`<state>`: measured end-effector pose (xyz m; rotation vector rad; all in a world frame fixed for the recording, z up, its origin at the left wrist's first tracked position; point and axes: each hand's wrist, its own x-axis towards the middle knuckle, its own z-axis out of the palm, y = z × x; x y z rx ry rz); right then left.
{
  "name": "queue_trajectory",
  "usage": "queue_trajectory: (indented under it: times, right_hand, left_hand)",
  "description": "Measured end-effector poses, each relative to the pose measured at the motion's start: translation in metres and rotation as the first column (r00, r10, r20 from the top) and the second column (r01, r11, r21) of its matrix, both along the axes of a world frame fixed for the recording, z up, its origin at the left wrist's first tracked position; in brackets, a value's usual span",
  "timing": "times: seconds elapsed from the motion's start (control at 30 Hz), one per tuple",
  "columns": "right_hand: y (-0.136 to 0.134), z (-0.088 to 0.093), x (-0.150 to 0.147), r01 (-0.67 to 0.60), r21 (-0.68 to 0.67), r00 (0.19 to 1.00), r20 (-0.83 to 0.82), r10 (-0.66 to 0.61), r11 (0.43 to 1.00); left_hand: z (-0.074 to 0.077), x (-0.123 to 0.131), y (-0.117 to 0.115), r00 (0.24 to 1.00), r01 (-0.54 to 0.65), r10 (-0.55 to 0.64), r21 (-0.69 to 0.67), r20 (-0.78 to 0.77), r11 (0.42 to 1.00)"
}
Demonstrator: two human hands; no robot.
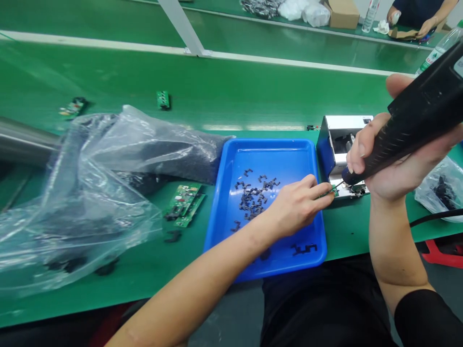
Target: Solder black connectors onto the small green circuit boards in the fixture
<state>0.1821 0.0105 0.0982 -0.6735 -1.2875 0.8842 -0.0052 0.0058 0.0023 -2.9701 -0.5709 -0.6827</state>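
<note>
My right hand is wrapped round a black electric screwdriver, tilted with its bit down to the left. The bit meets a small green circuit board, pinched between the fingers of my left hand. Much of that board is hidden by my fingers. Right behind it stands a silver and black metal screw feeder, partly covered by the right hand. Under my left hand a blue tray holds many small black plastic clips.
Left of the tray lie green circuit boards and a large clear bag of black parts. Another bag is at the right. Single boards sit on the green conveyor. Across it, another person's hands handle something.
</note>
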Motion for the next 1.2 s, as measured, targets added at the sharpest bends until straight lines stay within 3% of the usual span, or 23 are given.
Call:
queue_trajectory:
  times: [0.1,0.2,0.4,0.57,0.7,0.83,0.93,1.03,1.13,1.2]
  right_hand:
    - [0.001,-0.002,-0.001,0.086,-0.009,0.991,0.104,-0.085,0.996]
    - [0.002,-0.004,-0.002,0.065,-0.015,0.990,0.125,-0.063,0.998]
    - [0.001,-0.004,-0.007,-0.117,-0.023,0.992,-0.049,0.115,0.993]
    - [-0.006,-0.001,-0.014,-0.110,-0.093,0.991,-0.082,0.103,0.989]
    - [-0.006,-0.004,-0.017,-0.185,-0.026,0.969,-0.171,0.178,0.982]
    - [-0.010,0.000,-0.010,-0.174,0.015,0.965,-0.196,0.174,0.985]
    - [-0.025,0.008,0.006,-0.095,0.003,0.984,-0.148,0.095,0.995]
    - [-0.042,0.010,0.019,0.097,0.007,0.984,-0.150,-0.095,0.995]
    - [-0.048,0.000,0.023,0.236,0.049,0.961,-0.162,-0.226,0.970]
    - [-0.044,-0.010,0.022,0.250,0.104,0.964,-0.120,-0.237,0.963]
  left_hand:
    - [0.001,0.000,0.000,1.000,0.001,-0.001,-0.016,0.007,1.000]
    - [0.001,0.000,-0.001,1.000,0.008,-0.007,-0.019,0.027,1.000]
    - [0.000,0.000,0.000,0.999,0.015,-0.015,-0.012,0.037,1.000]
    - [-0.002,0.000,0.000,1.000,0.013,-0.013,-0.025,0.020,1.000]
    - [-0.002,0.000,0.001,0.999,0.012,-0.011,-0.027,0.030,1.000]
    - [-0.002,0.001,0.001,1.000,-0.001,0.002,-0.032,0.015,0.999]
    - [-0.003,0.001,0.000,1.000,-0.020,0.020,-0.021,-0.005,1.000]
    - [-0.002,0.000,0.001,1.000,-0.013,0.013,-0.011,-0.003,1.000]
    - [0.000,0.000,0.002,1.000,-0.008,0.008,-0.004,-0.007,1.000]
    - [0.001,0.000,0.001,1.000,-0.014,0.014,-0.005,0.000,1.000]
